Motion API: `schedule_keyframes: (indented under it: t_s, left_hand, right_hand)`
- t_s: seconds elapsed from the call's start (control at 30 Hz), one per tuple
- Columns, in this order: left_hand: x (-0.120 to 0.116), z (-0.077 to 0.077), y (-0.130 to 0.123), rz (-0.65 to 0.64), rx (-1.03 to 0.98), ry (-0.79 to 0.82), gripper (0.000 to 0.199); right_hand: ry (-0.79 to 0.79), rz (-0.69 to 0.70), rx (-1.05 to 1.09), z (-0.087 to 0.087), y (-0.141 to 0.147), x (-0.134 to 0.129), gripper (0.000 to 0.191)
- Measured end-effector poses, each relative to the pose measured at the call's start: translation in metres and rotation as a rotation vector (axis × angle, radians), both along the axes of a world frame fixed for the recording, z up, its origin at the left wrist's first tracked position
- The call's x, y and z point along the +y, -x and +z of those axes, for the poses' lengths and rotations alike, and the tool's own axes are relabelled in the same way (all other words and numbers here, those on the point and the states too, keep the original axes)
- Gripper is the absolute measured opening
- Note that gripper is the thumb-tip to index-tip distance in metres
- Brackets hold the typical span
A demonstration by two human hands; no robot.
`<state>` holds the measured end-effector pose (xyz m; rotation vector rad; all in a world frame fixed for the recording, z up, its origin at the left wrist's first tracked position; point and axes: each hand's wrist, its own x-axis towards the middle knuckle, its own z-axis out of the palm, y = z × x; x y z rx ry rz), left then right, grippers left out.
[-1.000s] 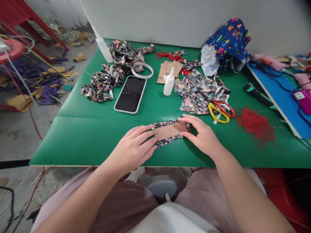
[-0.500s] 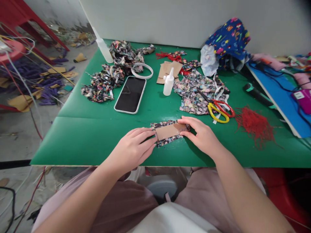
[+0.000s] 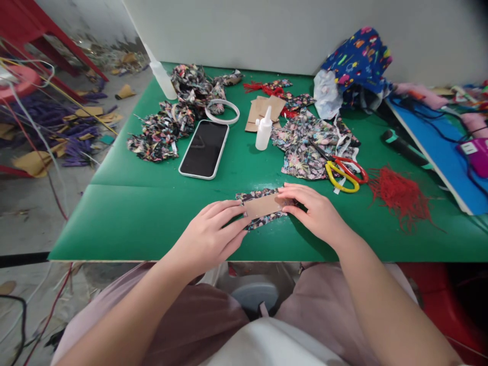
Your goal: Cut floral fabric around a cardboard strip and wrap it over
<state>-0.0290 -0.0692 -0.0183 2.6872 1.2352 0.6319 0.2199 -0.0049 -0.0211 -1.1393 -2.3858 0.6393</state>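
Note:
A brown cardboard strip lies on a dark floral fabric piece at the front of the green table. The fabric sticks out along the strip's long edges. My left hand has its fingertips closed on the strip's left end, over the fabric there. At the right end, my right hand grips strip and fabric between thumb and fingers. Beyond them stands a small white squeeze bottle, beside brown cardboard pieces. Scissors with red and yellow handles rest on floral fabric.
A phone, a white tape ring and gathered floral fabric lie on the left. Behind them stands a taller bottle. Red threads, a blue board and blue patterned cloth are on the right.
My left fingers have shifted slightly right over the strip's left end, and the right fingertips have moved a little. The strip and fabric stay in place.

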Motion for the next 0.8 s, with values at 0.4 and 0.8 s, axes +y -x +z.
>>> schedule_keyframes:
  t_s: [0.4, 0.8]
  left_hand:
    - [-0.001, 0.002, -0.001, -0.012, -0.026, 0.077, 0.021]
    - [0.004, 0.003, -0.05, -0.02, 0.192, 0.083, 0.064]
  right_hand:
    - [0.08, 0.043, -0.02, 0.004, -0.002, 0.002, 0.025]
    - [0.089, 0.064, -0.037, 0.006, -0.002, 0.003, 0.03]
